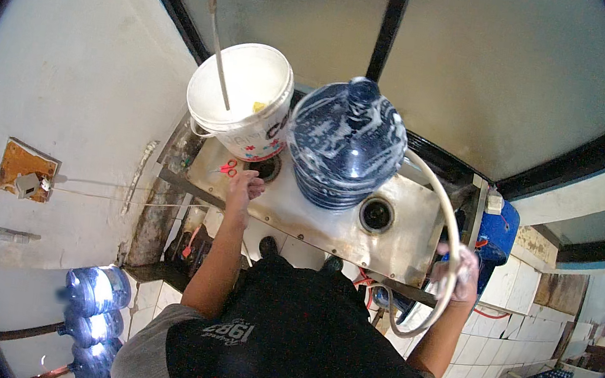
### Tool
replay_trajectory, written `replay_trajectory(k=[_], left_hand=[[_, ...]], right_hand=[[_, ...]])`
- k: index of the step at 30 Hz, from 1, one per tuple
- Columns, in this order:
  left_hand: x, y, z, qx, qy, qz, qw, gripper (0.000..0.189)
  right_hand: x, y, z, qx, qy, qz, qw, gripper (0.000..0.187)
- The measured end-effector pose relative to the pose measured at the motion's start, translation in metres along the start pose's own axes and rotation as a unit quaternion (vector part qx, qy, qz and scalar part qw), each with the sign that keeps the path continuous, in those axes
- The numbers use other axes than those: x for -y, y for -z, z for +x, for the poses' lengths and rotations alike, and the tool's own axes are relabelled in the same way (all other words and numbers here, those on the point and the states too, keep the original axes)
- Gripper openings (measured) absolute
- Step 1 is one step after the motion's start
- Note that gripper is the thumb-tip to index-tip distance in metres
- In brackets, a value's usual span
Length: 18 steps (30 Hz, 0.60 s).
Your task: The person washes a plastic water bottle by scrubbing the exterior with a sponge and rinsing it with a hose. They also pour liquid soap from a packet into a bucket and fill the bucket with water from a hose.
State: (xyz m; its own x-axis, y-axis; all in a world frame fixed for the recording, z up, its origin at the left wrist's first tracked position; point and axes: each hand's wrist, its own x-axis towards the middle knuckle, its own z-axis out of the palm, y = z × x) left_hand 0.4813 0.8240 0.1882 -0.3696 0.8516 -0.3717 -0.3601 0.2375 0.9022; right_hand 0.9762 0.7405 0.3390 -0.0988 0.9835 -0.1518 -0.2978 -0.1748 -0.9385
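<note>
A dark blue large water jug [348,144], streaked with white foam, stands upright on a stainless-steel counter [310,220]. My left hand [247,185] hangs over the counter's left part with its fingers apart and nothing in them. Just beyond its fingertips are red-handled scissors [228,168]. A white plastic bucket [246,93] stands behind them, with a long thin rod [218,50] and a yellow piece [259,107] inside. At the counter's right end, my right hand [460,277] is partly behind a looped cream hose [451,217]; whether it grips anything is unclear.
One round opening [377,215] lies right of the jug; another [264,168] is partly covered by the bucket. A blue machine [499,234] stands at the right. Several clear jugs [97,291] are stacked lower left. An electrical socket [29,184] with cords is on the left wall.
</note>
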Motion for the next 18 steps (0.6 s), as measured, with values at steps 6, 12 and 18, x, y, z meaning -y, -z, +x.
replay_trajectory(k=[6,12,18], left_hand=[[-0.044,0.019,0.044,0.049,-0.039,-0.026,0.998,0.022],[-0.081,0.09,0.083,0.049,-0.048,-0.029,0.997,0.023],[-0.129,0.121,0.103,0.042,-0.113,-0.001,0.993,0.024]], right_hand=[[0.009,-0.058,-0.004,-0.2,0.162,-0.088,0.962,0.059],[0.063,-0.19,-0.006,-0.041,0.289,-0.006,0.956,0.056],[0.057,-0.279,0.042,0.002,0.24,-0.051,0.969,0.06]])
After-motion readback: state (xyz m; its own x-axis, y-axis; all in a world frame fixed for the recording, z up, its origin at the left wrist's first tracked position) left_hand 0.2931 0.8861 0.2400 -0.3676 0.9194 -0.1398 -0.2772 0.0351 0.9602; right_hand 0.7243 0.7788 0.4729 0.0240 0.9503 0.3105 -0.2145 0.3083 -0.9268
